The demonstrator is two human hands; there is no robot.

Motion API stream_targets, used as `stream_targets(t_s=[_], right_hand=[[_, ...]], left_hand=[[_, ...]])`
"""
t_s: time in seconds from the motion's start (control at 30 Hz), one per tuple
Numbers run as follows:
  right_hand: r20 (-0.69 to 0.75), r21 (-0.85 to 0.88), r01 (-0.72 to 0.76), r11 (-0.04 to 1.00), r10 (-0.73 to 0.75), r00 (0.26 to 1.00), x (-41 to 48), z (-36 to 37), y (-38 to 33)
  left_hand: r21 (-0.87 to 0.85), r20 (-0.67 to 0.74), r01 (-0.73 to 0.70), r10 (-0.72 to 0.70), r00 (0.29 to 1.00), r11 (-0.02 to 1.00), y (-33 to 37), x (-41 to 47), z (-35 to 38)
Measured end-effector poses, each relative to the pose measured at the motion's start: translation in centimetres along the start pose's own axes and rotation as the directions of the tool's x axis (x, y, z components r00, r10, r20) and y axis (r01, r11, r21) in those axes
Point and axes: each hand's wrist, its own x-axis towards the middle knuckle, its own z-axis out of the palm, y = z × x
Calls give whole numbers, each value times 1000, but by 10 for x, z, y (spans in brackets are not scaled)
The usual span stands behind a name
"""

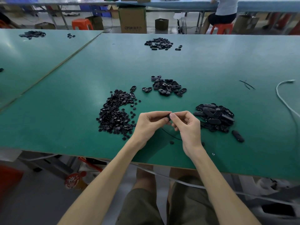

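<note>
The premises are presenting as a light-assembly factory floor. A green-topped worktable [211, 62] is standing edge to edge with a second table [32, 54]. Sorted black plastic parts are lying in heaps: small round pieces [113, 114], open oval shells [168, 86], closed oval housings [214, 116]. A cardboard carton [132, 20], blue bins [97, 8] and an orange stool [82, 24] are sitting on the floor behind. A second worker [225, 8] is sitting at a further bench [178, 4]. The left hand [149, 122] and right hand [186, 125] are pinching a small black part [168, 117].
</note>
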Motion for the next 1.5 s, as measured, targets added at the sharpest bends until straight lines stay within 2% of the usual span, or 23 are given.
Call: stream_targets(t_s=[0.47, 0.73, 1.0, 1.2, 1.3, 1.33, 1.37, 1.4, 1.43, 1.47, 1.5], right_hand=[[52, -66, 8, 998, -4, 999, -1, 0, 0], [-19, 8, 9, 1000, -9, 1000, -1, 1, 0], [-1, -25, 3, 1000, -3, 1000, 0, 0, 1], [-110, -4, -16, 1000, 16, 994, 5, 2, 4], [-78, -38, -35, 999, 32, 996, 6, 6, 2], [-7, -1, -83, 997, 83, 997, 8, 7, 4], [-18, 63, -187, 980, 189, 982, 7, 5, 3], [-18, 30, -178, 984, 179, 984, 4, 1, 2], [-18, -56, -85, 995, 84, 996, 2, -2, 5], [51, -365, 138, 921, -129, 990, -3, 0, -4], [31, -396, 139, 908, -139, 990, -6, 0, -13]], left_hand=[[67, -55, 8, -4, 998, 998, -1, 1, 0], [50, -11, -3, 4, 1000, 999, 1, -1, 1], [121, -55, -17, 24, 998, 993, 1, 0, 4], [312, -113, -101, 142, 983, 945, 26, 20, 31], [395, 1, -120, 130, 991, 911, 40, 37, 60], [447, 42, -142, 138, 990, 883, 42, 43, 71], [500, 85, -164, 140, 986, 850, 44, 49, 83], [541, 122, -177, 132, 984, 822, 45, 55, 94], [562, 149, -181, 117, 982, 807, 46, 60, 104], [570, 167, -178, 99, 981, 802, 47, 65, 112], [572, 182, -172, 80, 980, 802, 47, 69, 118]])
